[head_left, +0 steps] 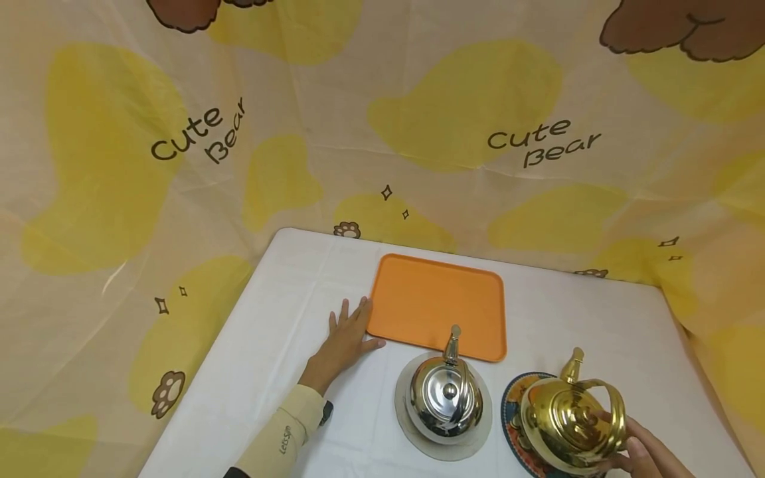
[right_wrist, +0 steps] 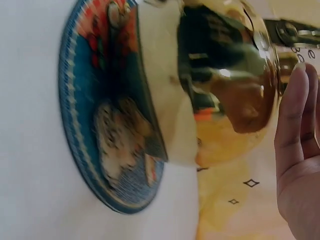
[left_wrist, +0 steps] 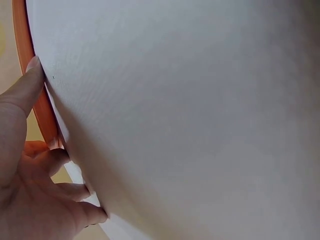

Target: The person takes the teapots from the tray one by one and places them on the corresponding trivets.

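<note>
My left hand [head_left: 343, 338] lies at the near left corner of an orange tray [head_left: 439, 302], its fingers spread. In the left wrist view the thumb [left_wrist: 30, 82] touches the tray's rim [left_wrist: 21, 32] and the other fingertips meet the white tabletop. On the right, a gold kettle [head_left: 564, 425] stands over a round patterned mat [head_left: 510, 425]. My right hand [head_left: 648, 455] holds it at the arched handle [head_left: 617, 408], with fingers passing under the arch. The right wrist view shows those fingers [right_wrist: 292, 110] close to the kettle's lid. The thumb is outside that view.
A silver kettle [head_left: 448, 398] sits on a round pale mat [head_left: 403, 425] between the two hands, its spout overlapping the tray's near edge in the head view. A printed yellow cloth [head_left: 430, 113] hangs behind the white table [head_left: 323, 265].
</note>
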Motion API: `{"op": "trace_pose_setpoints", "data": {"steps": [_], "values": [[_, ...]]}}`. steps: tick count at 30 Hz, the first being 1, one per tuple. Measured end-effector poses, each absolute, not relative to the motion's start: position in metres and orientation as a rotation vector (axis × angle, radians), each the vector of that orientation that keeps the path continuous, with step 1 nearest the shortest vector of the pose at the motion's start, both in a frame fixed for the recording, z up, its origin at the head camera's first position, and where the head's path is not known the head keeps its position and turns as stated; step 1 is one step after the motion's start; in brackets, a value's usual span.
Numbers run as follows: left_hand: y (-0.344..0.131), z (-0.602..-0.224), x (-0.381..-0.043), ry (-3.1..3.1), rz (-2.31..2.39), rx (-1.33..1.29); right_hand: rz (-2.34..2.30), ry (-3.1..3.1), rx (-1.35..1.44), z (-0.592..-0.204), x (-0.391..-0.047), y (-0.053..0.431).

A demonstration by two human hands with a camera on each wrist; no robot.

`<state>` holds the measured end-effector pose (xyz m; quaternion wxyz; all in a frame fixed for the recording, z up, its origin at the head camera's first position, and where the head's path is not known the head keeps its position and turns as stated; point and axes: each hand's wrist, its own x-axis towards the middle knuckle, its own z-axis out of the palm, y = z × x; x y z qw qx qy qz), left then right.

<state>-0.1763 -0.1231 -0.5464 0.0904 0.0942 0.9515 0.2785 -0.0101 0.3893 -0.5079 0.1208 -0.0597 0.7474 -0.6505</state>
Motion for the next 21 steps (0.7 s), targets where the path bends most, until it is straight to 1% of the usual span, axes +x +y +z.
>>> {"op": "trace_pose_setpoints", "data": {"steps": [2,5,7,9,13,16,18,21], "values": [[-0.123,-0.547,-0.177,2.823,0.830,0.275,-1.796,2.468,0.018,-0.500,-0.008,0.381],[-0.123,-0.547,-0.177,2.819,0.820,0.272,-1.835,2.680,0.308,-0.489,-0.017,0.367],[-0.123,-0.547,-0.177,2.820,0.807,0.272,-1.882,2.813,0.377,-0.482,-0.027,0.359],[-0.124,-0.546,-0.178,2.823,0.785,0.277,-1.845,2.982,0.328,-0.479,-0.037,0.354],[-0.127,-0.543,-0.177,2.820,0.743,0.284,-1.400,3.296,0.151,-0.477,-0.056,0.361],[-0.130,-0.541,-0.175,2.813,0.716,0.272,-1.100,3.361,0.032,-0.478,-0.072,0.374],[-0.133,-0.540,-0.173,2.812,0.705,0.258,-0.968,3.364,-0.097,-0.479,-0.084,0.382],[-0.139,-0.539,-0.169,2.821,0.671,0.240,-0.778,3.330,-0.215,-0.482,-0.099,0.390]]}}
